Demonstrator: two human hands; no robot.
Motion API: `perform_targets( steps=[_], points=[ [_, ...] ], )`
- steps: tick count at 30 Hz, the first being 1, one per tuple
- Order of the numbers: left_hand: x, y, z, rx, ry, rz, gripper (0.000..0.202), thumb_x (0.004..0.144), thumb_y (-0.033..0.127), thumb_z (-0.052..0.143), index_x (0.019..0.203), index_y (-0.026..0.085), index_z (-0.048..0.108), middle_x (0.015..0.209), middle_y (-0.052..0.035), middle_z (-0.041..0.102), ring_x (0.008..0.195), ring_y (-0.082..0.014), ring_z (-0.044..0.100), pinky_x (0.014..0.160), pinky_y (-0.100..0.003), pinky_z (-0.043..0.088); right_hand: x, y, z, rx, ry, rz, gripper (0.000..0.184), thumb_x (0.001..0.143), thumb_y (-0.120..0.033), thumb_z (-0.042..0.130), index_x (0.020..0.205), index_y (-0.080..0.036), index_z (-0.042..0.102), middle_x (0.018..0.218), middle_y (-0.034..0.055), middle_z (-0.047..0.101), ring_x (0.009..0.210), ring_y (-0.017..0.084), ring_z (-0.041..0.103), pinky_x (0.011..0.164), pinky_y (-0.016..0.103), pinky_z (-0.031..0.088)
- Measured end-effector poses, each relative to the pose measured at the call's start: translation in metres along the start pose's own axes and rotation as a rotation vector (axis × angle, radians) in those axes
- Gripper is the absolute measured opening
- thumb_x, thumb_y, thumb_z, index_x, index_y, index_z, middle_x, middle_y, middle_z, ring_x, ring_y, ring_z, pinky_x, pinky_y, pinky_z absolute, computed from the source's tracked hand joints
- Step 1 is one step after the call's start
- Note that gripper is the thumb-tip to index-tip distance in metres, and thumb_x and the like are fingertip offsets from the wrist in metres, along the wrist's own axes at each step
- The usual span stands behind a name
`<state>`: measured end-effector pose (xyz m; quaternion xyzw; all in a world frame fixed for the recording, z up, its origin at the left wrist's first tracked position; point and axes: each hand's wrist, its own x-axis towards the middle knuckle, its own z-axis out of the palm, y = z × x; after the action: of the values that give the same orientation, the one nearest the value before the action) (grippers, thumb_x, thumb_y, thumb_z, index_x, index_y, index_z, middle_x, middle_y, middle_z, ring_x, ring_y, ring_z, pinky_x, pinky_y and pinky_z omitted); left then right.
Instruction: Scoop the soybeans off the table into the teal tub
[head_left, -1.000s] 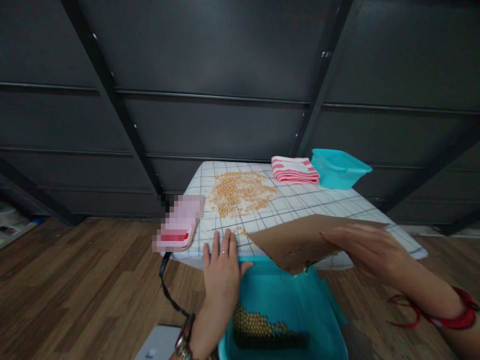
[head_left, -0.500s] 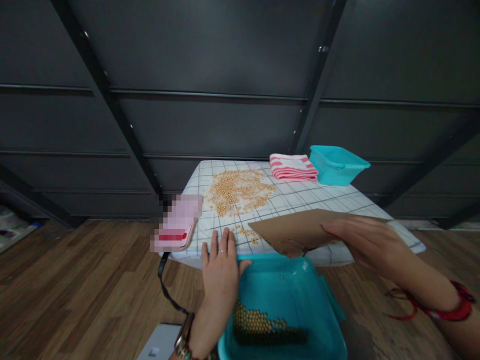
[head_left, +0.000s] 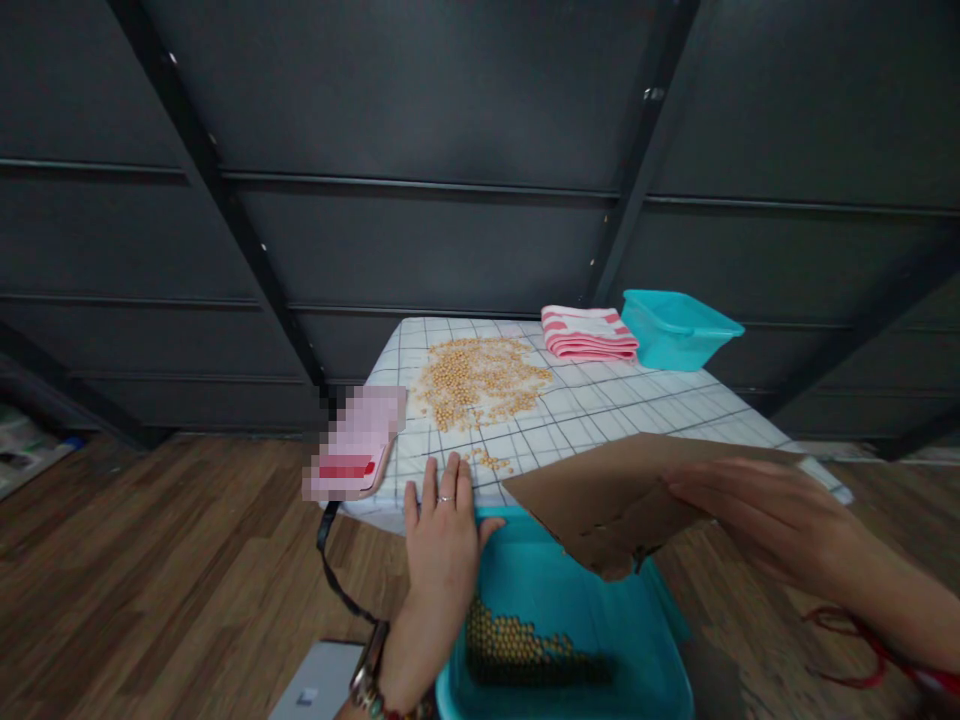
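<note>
My left hand [head_left: 441, 545] lies flat, fingers stretched, on the near edge of the checked tablecloth [head_left: 600, 410] and against the rim of a teal tub [head_left: 645, 640] held below the table edge. Yellow beans [head_left: 517, 650] lie in the tub's bottom. My right hand [head_left: 765, 520] grips a brown cardboard sheet [head_left: 607, 495], tilted down with its corner over the tub. A spread of loose beans [head_left: 480, 378] lies on the cloth, with a few stray ones [head_left: 491, 462] near my left fingers.
A folded pink-striped towel [head_left: 589, 332] and a second teal tub [head_left: 679, 328] sit at the table's far side. A blurred pink object [head_left: 352, 445] with a black strap hangs off the left edge. Dark panelled wall behind, wooden floor around.
The cardboard in my right hand dipped, rose level over the table edge, then tilted down over the tub again. My left hand has stayed in place.
</note>
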<state>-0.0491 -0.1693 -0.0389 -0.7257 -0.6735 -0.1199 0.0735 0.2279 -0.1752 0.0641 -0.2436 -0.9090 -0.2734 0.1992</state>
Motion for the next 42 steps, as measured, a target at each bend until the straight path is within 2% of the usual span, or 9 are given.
perform_targets(
  steps=[3, 7, 11, 23, 29, 34, 39, 41, 42],
  points=[
    [0.0, 0.0, 0.0, 0.0, 0.004, -0.002, 0.059, 0.075, 0.041, 0.056, 0.126, 0.013, 0.046, 0.133, -0.0133, 0.048, 0.125, -0.0334, 0.038, 0.099, -0.055, 0.036, 0.001, 0.001, 0.001, -0.035, 0.019, 0.025, 0.03, 0.083, -0.003, 0.035, 0.097, -0.018, 0.057, 0.081, 0.0059, 0.069, 0.074, 0.015, 0.065, 0.064, 0.025, 0.054],
    [-0.001, -0.001, 0.002, 0.007, 0.021, -0.004, 0.055, 0.076, 0.041, 0.054, 0.126, 0.018, 0.047, 0.134, -0.0114, 0.047, 0.126, -0.0321, 0.038, 0.1, -0.054, 0.036, 0.011, 0.003, 0.009, -0.063, 0.036, 0.021, 0.034, 0.08, 0.002, 0.033, 0.093, -0.016, 0.058, 0.079, 0.0063, 0.069, 0.069, 0.016, 0.065, 0.06, 0.026, 0.054],
    [-0.002, -0.001, 0.002, 0.003, 0.011, -0.004, 0.057, 0.076, 0.041, 0.054, 0.126, 0.017, 0.046, 0.135, -0.012, 0.046, 0.126, -0.0326, 0.038, 0.1, -0.054, 0.036, 0.015, 0.001, 0.012, -0.013, 0.005, 0.021, 0.031, 0.085, -0.002, 0.033, 0.09, -0.016, 0.06, 0.078, 0.0061, 0.069, 0.068, 0.016, 0.065, 0.059, 0.026, 0.054],
    [0.002, -0.001, -0.002, 0.002, 0.024, -0.001, 0.053, 0.076, 0.037, 0.056, 0.124, 0.017, 0.048, 0.133, -0.0125, 0.049, 0.124, -0.0317, 0.04, 0.098, -0.053, 0.037, -0.01, -0.002, -0.005, 0.08, 0.004, 0.007, 0.034, 0.085, -0.006, 0.036, 0.106, -0.02, 0.058, 0.087, 0.0044, 0.07, 0.081, 0.016, 0.066, 0.069, 0.026, 0.055],
    [0.001, -0.003, 0.003, 0.0, 0.04, 0.016, 0.054, 0.076, 0.038, 0.054, 0.126, 0.017, 0.046, 0.133, -0.013, 0.049, 0.125, -0.0316, 0.039, 0.098, -0.053, 0.037, -0.011, -0.003, -0.01, 0.117, -0.001, 0.018, 0.04, 0.084, -0.007, 0.036, 0.115, -0.024, 0.055, 0.087, 0.0025, 0.07, 0.078, 0.015, 0.066, 0.065, 0.024, 0.056],
    [0.001, -0.002, 0.003, 0.017, 0.031, 0.005, 0.055, 0.076, 0.041, 0.054, 0.126, 0.018, 0.047, 0.134, -0.0116, 0.048, 0.125, -0.0322, 0.039, 0.098, -0.053, 0.037, -0.005, -0.002, -0.004, 0.048, 0.043, 0.053, 0.029, 0.086, -0.009, 0.037, 0.1, -0.02, 0.058, 0.082, 0.0061, 0.07, 0.076, 0.016, 0.066, 0.066, 0.024, 0.055],
    [0.002, 0.001, 0.0, 0.016, 0.001, -0.015, 0.055, 0.075, 0.039, 0.057, 0.124, 0.017, 0.048, 0.134, -0.0104, 0.048, 0.125, -0.0322, 0.039, 0.099, -0.052, 0.037, 0.009, -0.006, 0.005, 0.01, 0.041, 0.025, 0.028, 0.086, -0.004, 0.034, 0.093, -0.017, 0.058, 0.079, 0.0059, 0.07, 0.069, 0.016, 0.066, 0.061, 0.025, 0.055],
    [0.002, 0.001, -0.001, 0.004, -0.004, -0.02, 0.055, 0.075, 0.038, 0.057, 0.125, 0.016, 0.047, 0.134, -0.0108, 0.047, 0.125, -0.0318, 0.039, 0.099, -0.052, 0.037, 0.009, -0.008, 0.005, 0.045, 0.038, 0.002, 0.028, 0.086, -0.005, 0.035, 0.093, -0.017, 0.059, 0.08, 0.0059, 0.07, 0.073, 0.016, 0.066, 0.064, 0.025, 0.055],
    [0.001, 0.001, -0.002, -0.001, -0.005, -0.019, 0.055, 0.076, 0.038, 0.057, 0.125, 0.016, 0.047, 0.134, -0.0112, 0.047, 0.126, -0.0318, 0.038, 0.099, -0.052, 0.037, 0.007, -0.008, 0.003, 0.064, 0.027, 0.035, 0.029, 0.086, -0.006, 0.035, 0.093, -0.018, 0.059, 0.082, 0.0046, 0.07, 0.075, 0.015, 0.066, 0.066, 0.024, 0.055]
  ],
)
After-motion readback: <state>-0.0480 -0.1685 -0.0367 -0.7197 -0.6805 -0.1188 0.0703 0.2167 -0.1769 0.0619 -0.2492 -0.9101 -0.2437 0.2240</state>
